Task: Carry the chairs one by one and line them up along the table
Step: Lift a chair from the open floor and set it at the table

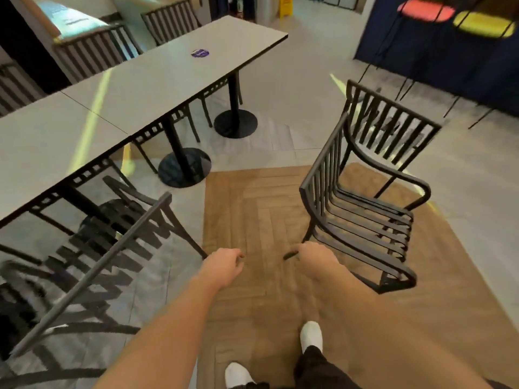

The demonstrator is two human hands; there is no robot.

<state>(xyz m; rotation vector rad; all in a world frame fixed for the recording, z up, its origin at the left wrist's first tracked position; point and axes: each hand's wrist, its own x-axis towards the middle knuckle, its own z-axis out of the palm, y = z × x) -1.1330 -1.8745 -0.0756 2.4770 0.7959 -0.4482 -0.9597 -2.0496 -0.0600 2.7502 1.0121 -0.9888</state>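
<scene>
Both arms reach out low over the wooden floor (252,209). The left hand (223,266) has its fingers curled in and holds nothing. The right hand (316,259) has its fingers curled too, and it is blurry, so I cannot tell if it holds anything. A black chair (365,209) stands just beside the right hand, away from the long grey table (118,105). Another black chair (92,256) sits tucked at the table's near side.
</scene>
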